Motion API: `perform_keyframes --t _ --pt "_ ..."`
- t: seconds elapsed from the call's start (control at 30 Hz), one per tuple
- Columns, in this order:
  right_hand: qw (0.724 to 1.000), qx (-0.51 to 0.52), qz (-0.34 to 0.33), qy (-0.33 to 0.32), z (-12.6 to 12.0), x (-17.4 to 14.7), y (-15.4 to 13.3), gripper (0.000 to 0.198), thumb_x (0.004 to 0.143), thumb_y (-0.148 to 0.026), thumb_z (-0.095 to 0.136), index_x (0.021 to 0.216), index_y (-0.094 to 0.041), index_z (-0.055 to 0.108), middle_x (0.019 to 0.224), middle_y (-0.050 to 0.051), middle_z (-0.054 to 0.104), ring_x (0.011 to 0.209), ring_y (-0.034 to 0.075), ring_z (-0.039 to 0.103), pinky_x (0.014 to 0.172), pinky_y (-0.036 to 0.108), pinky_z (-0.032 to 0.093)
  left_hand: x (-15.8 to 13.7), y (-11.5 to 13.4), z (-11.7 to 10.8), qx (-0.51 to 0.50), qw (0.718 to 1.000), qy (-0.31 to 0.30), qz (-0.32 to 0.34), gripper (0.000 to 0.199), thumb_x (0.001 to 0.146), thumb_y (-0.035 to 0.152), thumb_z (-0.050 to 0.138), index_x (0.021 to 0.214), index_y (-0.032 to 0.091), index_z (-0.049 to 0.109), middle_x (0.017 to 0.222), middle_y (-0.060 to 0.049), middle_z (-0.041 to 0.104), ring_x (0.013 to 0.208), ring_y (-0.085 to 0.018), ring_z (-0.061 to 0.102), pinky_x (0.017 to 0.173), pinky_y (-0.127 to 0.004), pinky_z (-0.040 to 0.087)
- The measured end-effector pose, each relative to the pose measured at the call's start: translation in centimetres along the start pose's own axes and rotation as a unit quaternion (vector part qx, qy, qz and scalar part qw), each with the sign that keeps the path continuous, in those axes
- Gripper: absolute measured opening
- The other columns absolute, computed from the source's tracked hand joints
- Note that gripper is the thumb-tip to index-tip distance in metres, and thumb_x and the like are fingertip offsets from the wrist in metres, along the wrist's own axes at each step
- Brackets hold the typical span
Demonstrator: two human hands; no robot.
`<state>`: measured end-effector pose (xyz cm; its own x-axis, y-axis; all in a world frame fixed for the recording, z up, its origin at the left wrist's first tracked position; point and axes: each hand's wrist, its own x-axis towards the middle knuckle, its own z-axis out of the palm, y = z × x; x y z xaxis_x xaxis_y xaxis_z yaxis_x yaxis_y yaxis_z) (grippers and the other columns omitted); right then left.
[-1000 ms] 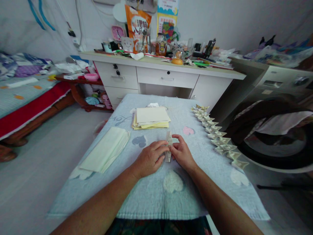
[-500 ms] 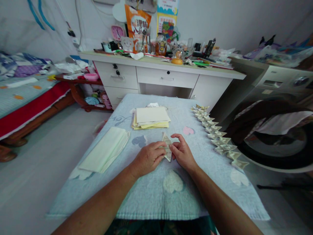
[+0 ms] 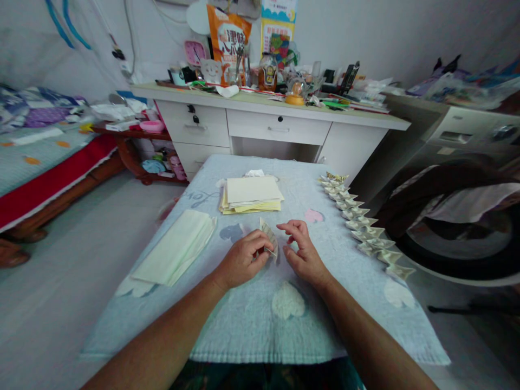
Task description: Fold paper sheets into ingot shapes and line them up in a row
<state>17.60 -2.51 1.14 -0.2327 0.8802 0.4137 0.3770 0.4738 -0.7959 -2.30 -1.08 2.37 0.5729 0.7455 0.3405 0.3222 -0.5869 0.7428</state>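
A small folded piece of paper (image 3: 269, 234), pointed at the top and faintly printed, is pinched in my left hand (image 3: 245, 259) above the middle of the cloth-covered table (image 3: 252, 330). My fingers hide its lower left part. Just to the right, my right hand (image 3: 301, 253) is apart from the paper, its thumb and fingers spread with nothing between them. Beyond my hands lies a stack of cream and yellow paper sheets (image 3: 255, 190). Pale green sheets (image 3: 174, 248) lie to the left. A row of folded paper pieces (image 3: 363, 223) runs along the table's right side.
A white desk (image 3: 278, 127) with drawers stands past the table's far edge, its top crowded with jars and small items. To the right is a washing machine (image 3: 459, 135) with its round door open. A bed (image 3: 52, 157) is at the left.
My right hand has let go of the folded paper and opened. My left hand has turned the paper and shifted it slightly left.
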Motion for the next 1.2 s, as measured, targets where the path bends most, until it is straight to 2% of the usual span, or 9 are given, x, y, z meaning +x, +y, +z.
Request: perform_keyframes --t 0.07,0.13,0.33,0.5,0.67,0.8,0.9,1.03,1.2 --pt "1.000 -0.018 -0.009 -0.016 -0.1 0.0 -0.2 0.051 0.076 -0.014 0.050 0.124 -0.028 0.054 0.124 0.008 0.040 0.120 0.024 0.039 0.099 0.042 0.039 0.0 0.1 0.0 -0.010 1.000 -0.004 -0.008 0.016 0.081 0.011 0.050 0.087 0.018 0.063 0.089 -0.004 0.057 0.079 -0.014 0.055 0.071 -0.026 0.044" --pt "0.998 -0.037 -0.011 -0.043 -0.1 0.0 -0.3 0.042 0.076 -0.014 0.051 0.115 -0.027 0.060 0.130 0.007 0.037 0.126 0.025 0.034 0.106 0.046 0.030 0.0 0.1 0.1 -0.019 1.000 -0.004 -0.010 0.015 0.081 0.012 0.050 0.086 0.018 0.063 0.089 -0.004 0.058 0.076 -0.014 0.054 0.069 -0.025 0.044" --pt "0.997 -0.044 0.010 -0.065 -0.2 -0.1 -0.3 0.012 0.084 -0.025 0.053 0.090 -0.022 0.063 0.130 0.006 0.038 0.126 0.026 0.033 0.107 0.046 0.027 0.0 0.1 0.1 -0.044 0.999 -0.001 -0.023 0.012 0.079 0.011 0.050 0.081 0.017 0.060 0.081 -0.002 0.057 0.074 -0.014 0.053 0.068 -0.025 0.041" --pt "0.997 -0.022 0.003 -0.073 -0.2 -0.1 -0.2 0.014 0.087 -0.031 0.051 0.091 -0.022 0.061 0.128 0.007 0.038 0.126 0.025 0.034 0.107 0.044 0.027 0.1 -0.1 0.0 -0.106 0.993 -0.010 -0.051 0.007 0.081 0.019 0.055 0.080 0.016 0.061 0.077 0.000 0.052 0.068 -0.011 0.049 0.062 -0.023 0.039" --pt "0.997 -0.019 -0.004 -0.081 -0.1 -0.2 -0.2 0.019 0.088 -0.034 0.053 0.099 -0.023 0.062 0.130 0.008 0.037 0.127 0.025 0.033 0.108 0.044 0.027 0.2 -0.7 0.7 -0.216 0.972 -0.007 -0.091 0.015 0.084 0.028 0.058 0.079 0.015 0.062 0.079 0.000 0.050 0.063 -0.009 0.051 0.058 -0.021 0.043" --pt "0.996 -0.023 0.000 -0.081 -0.1 -0.2 -0.2 0.018 0.090 -0.036 0.052 0.091 -0.021 0.063 0.128 0.007 0.041 0.125 0.025 0.036 0.107 0.043 0.027 0.3 -0.7 0.9 -0.288 0.951 0.006 -0.117 0.020 0.082 0.033 0.062 0.076 0.014 0.060 0.080 0.001 0.050 0.057 -0.006 0.051 0.052 -0.020 0.043" --pt "0.996 -0.024 0.002 -0.082 -0.1 -0.1 -0.3 0.020 0.091 -0.036 0.050 0.087 -0.021 0.063 0.125 0.007 0.044 0.122 0.024 0.039 0.106 0.043 0.027 0.4 -0.5 0.8 -0.296 0.945 0.006 -0.136 0.023 0.082 0.035 0.062 0.076 0.013 0.059 0.069 0.002 0.052 0.052 -0.005 0.049 0.050 -0.018 0.040" --pt "0.998 -0.033 -0.005 -0.052 0.2 -0.2 -0.8 0.015 0.088 -0.034 0.055 0.095 -0.022 0.058 0.123 0.008 0.044 0.121 0.025 0.040 0.104 0.043 0.032 0.4 -0.6 1.0 -0.301 0.937 0.013 -0.175 0.024 0.083 0.038 0.060 0.081 0.014 0.057 0.055 0.005 0.053 0.047 -0.006 0.047 0.048 -0.017 0.036" --pt "0.996 -0.088 -0.025 0.020 0.9 -0.4 -1.1 0.027 0.077 -0.032 0.069 0.094 -0.022 0.051 0.123 0.009 0.042 0.119 0.027 0.040 0.101 0.043 0.035 0.5 -0.8 1.3 -0.306 0.926 0.027 -0.221 0.023 0.082 0.038 0.059 0.084 0.016 0.053 0.053 0.004 0.058 0.045 -0.007 0.049 0.045 -0.017 0.035"
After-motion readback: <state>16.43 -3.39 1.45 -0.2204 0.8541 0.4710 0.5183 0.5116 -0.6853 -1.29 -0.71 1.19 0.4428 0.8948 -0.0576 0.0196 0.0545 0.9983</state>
